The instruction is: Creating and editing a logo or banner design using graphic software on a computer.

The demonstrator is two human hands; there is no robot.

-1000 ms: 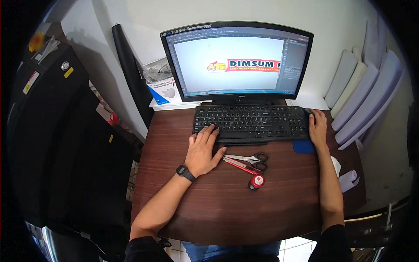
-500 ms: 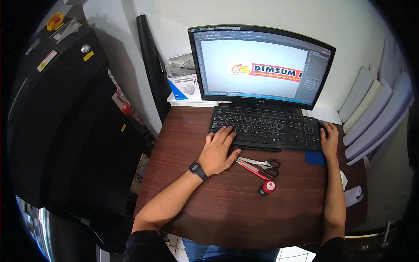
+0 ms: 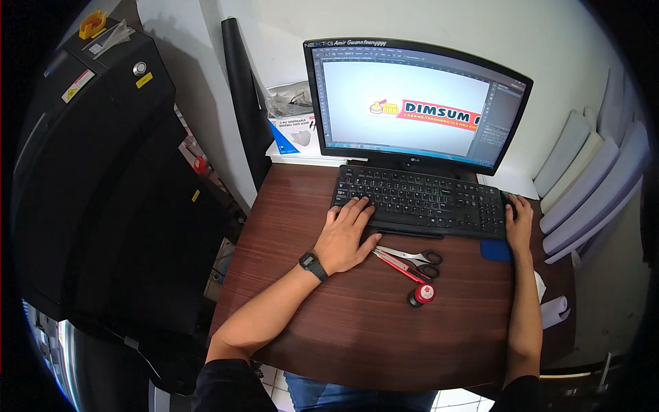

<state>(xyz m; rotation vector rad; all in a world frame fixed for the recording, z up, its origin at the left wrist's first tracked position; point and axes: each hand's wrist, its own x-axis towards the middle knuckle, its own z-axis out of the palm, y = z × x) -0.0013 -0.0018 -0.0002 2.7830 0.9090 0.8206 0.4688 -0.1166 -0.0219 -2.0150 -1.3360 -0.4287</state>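
Nearest lay a round red-and-black stamp [image 3: 425,293], then a red utility knife [image 3: 398,266] and black-handled scissors [image 3: 410,257]. The left hand [image 3: 341,242], loosely open with fingers spread, touched the left keys of the black keyboard [image 3: 422,200]. At its right end, the right hand [image 3: 519,223] curved over a mostly hidden computer mouse [image 3: 509,209]; grip tightness could not be told. Behind stood the monitor [image 3: 419,89].

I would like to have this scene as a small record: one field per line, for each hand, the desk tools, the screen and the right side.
Left hand: fingers on the keyboard, lower left part
Right hand: over a dark mouse, mostly hidden
Desk tools: scissors, red cutter
Monitor: lit, showing a red banner design
Right side: pale rolls, leaning
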